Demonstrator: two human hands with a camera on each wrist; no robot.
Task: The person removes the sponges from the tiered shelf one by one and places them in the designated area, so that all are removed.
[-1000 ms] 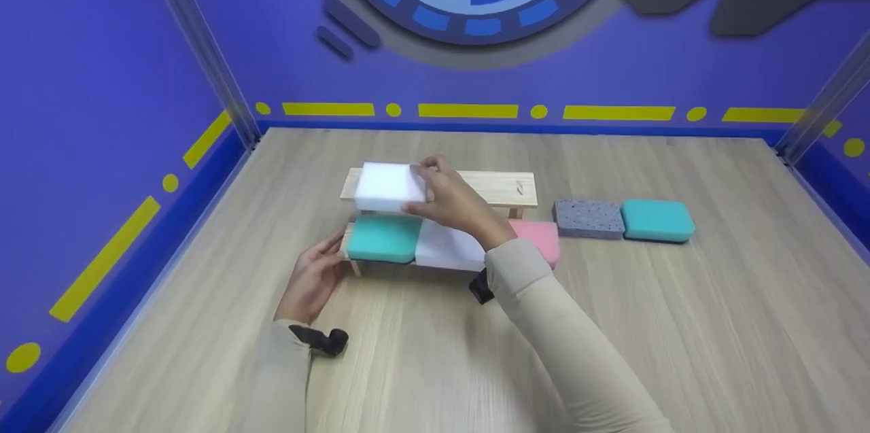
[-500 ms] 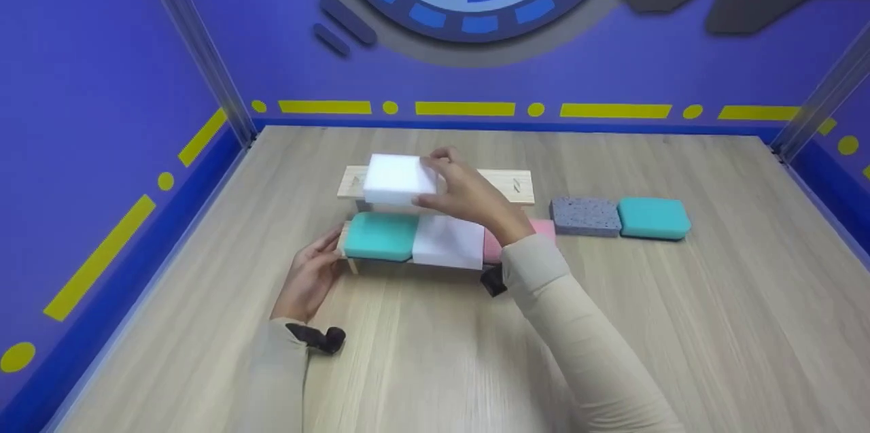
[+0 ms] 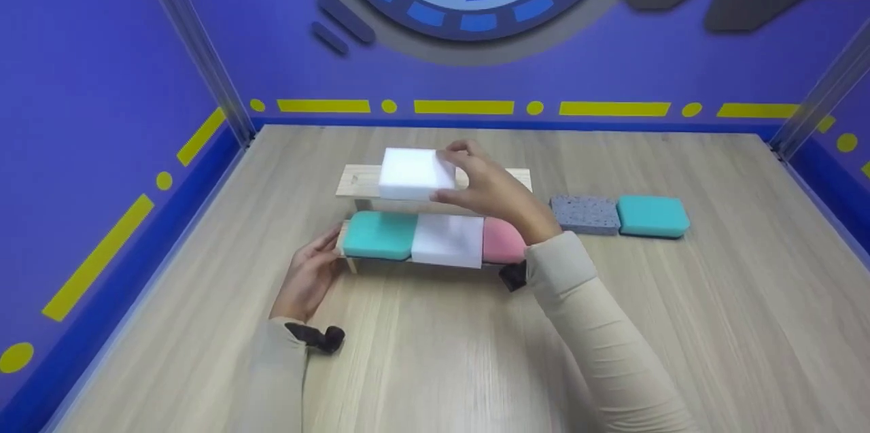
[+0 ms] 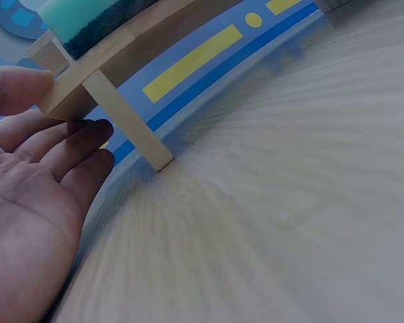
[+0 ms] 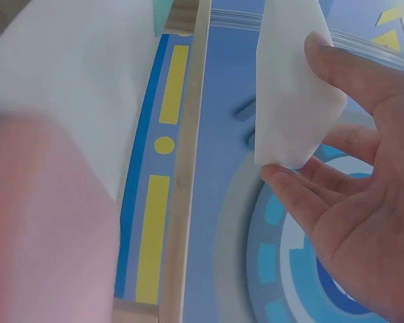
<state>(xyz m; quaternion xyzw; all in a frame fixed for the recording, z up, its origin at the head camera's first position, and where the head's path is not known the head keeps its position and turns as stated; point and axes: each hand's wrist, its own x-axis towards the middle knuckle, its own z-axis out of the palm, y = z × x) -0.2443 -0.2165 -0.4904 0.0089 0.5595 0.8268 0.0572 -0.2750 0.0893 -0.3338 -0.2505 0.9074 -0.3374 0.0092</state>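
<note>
overall, the biggest thing is the blue wall (image 3: 435, 83), rising past the far edge of the table (image 3: 408, 358), with yellow dashes along its foot. two beige sleeves reach in over the table's near edge: the left sleeve (image 3: 275, 378) left of its middle, the right sleeve (image 3: 605, 338) slanting up toward the far edge.

two wooden shelves stand nearer the far edge, a little left of the table's middle, the back shelf (image 3: 358, 181) behind the front shelf (image 4: 131, 52); whether they join cannot be made out.

next come the hands. the left hand (image 3: 309, 280) grips the left end of the front shelf, thumb on one side and fingers beneath. the right hand (image 3: 489, 188) pinches the white block (image 3: 414, 175) by its right end, thumb at the near corner, fingers at the far one. that block is held up over the back shelf, with a gap to the wood in the right wrist view.

along the front shelf, from its left end, lie a green sponge (image 3: 379, 236) with a dark underside, a second white block (image 3: 447, 240) and a pink sponge (image 3: 503, 240), partly hidden by the right arm.

right of the shelves, toward the table's right edge, a gray sponge (image 3: 584, 215) lies against another green sponge (image 3: 653, 217).

smallest is the black mount (image 3: 333, 339) on the left wrist; the right wrist has one too.
</note>
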